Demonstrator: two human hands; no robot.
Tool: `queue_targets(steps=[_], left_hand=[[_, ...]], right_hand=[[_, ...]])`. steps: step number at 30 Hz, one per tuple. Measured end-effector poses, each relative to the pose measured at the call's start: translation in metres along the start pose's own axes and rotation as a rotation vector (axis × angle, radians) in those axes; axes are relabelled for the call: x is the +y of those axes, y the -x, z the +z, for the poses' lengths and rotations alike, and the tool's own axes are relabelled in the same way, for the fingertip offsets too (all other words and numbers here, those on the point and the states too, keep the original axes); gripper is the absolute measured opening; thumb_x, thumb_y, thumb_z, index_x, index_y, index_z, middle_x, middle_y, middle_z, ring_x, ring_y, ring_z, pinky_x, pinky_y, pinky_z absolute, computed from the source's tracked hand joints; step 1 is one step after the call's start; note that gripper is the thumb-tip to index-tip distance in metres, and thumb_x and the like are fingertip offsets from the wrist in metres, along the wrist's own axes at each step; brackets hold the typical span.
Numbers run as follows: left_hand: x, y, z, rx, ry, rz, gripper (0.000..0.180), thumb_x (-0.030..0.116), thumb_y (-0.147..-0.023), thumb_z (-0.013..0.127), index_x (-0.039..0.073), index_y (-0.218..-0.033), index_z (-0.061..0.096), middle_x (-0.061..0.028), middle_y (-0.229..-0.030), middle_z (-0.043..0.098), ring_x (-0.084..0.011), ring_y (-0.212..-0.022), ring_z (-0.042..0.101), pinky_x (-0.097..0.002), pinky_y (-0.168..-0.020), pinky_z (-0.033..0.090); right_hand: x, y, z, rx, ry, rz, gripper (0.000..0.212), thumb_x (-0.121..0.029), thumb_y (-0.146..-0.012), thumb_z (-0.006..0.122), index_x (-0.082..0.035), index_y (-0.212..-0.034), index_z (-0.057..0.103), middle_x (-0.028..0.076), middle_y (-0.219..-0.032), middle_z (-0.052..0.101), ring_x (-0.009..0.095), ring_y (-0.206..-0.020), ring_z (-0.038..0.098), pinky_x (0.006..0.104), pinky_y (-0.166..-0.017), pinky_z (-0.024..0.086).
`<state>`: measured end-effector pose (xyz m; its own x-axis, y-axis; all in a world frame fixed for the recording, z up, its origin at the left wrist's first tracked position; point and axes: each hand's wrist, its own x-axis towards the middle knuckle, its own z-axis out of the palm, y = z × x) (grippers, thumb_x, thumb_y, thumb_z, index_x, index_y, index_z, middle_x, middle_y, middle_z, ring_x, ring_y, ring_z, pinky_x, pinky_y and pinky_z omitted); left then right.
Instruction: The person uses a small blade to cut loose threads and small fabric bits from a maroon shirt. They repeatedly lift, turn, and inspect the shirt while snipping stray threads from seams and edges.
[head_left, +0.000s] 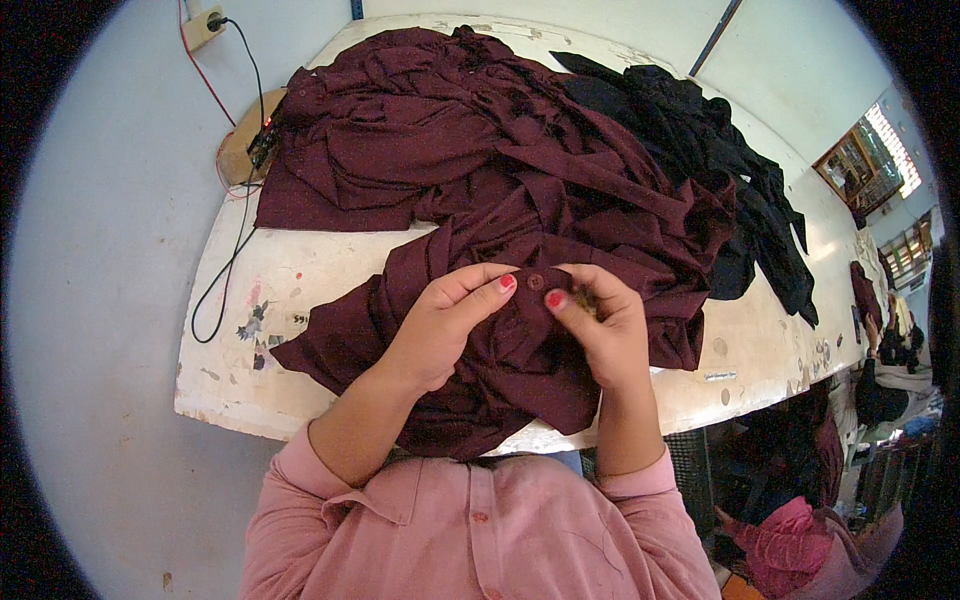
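A dark maroon garment (420, 270) lies crumpled on the white table, and its near part hangs toward the front edge. My left hand (453, 318) pinches the cloth between thumb and fingers, just left of a small round maroon button (535, 282). On the button's other side, my right hand (604, 322) grips the same piece of fabric, the thumb pressed on top. The stretch of cloth with the button is raised between both thumbs. Folds of fabric hide some of my fingertips.
More maroon cloth (390, 120) is heaped at the back, with black garments (690, 140) beside it on the white table (255, 300). A black cable (232, 262) loops at the left near a wall socket (205, 28). Another person in pink (790, 545) is at lower right.
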<state>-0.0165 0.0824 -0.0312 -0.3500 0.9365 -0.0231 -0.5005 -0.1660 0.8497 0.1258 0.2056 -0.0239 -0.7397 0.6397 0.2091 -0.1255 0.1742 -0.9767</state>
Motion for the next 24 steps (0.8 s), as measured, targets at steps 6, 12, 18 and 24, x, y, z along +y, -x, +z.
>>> queue_targets(steps=[6, 12, 18, 24], left_hand=[[0.007, 0.006, 0.003, -0.356, -0.397, -0.049, 0.029, 0.023, -0.089, 0.067, -0.001, -0.106, 0.064, -0.0008, -0.101, 0.064, -0.0109, -0.093, 0.058, -0.0261, -0.083, 0.046], [0.016, 0.002, 0.0, -0.165, -0.809, 0.493, 0.032, 0.026, -0.079, 0.074, 0.001, -0.098, 0.066, -0.0103, -0.091, 0.06, -0.0248, -0.088, 0.059, -0.0349, -0.082, 0.046], [0.022, -0.001, -0.018, -0.16, -1.262, 0.312, 0.042, 0.024, -0.082, 0.071, 0.0, -0.114, 0.059, -0.0116, -0.098, 0.063, -0.0277, -0.09, 0.061, -0.0354, -0.082, 0.048], [0.019, -0.005, -0.012, 0.209, -0.42, 0.24, 0.017, 0.013, -0.091, 0.063, 0.003, -0.104, 0.057, -0.0006, -0.087, 0.061, -0.0035, -0.071, 0.056, -0.0192, -0.059, 0.046]], right_hand=[[-0.019, -0.003, -0.004, 0.174, -0.369, -0.018, 0.017, -0.013, -0.087, 0.067, -0.002, -0.099, 0.062, 0.0, -0.087, 0.062, 0.009, -0.08, 0.056, 0.0231, -0.075, 0.045], [-0.02, -0.009, -0.021, 0.033, -0.671, -0.306, 0.03, -0.033, -0.085, 0.055, -0.009, -0.072, 0.041, 0.004, -0.074, 0.04, 0.016, -0.072, 0.037, 0.0302, -0.07, 0.032], [-0.019, -0.007, -0.03, -0.145, -0.874, -0.424, 0.031, -0.026, -0.082, 0.055, -0.014, -0.067, 0.031, 0.0, -0.07, 0.029, 0.015, -0.065, 0.026, 0.0311, -0.063, 0.026], [-0.018, -0.006, -0.039, 0.528, 0.61, -0.527, 0.022, 0.002, -0.068, 0.063, -0.005, -0.086, 0.053, 0.005, -0.083, 0.048, 0.02, -0.077, 0.046, 0.0294, -0.073, 0.039]])
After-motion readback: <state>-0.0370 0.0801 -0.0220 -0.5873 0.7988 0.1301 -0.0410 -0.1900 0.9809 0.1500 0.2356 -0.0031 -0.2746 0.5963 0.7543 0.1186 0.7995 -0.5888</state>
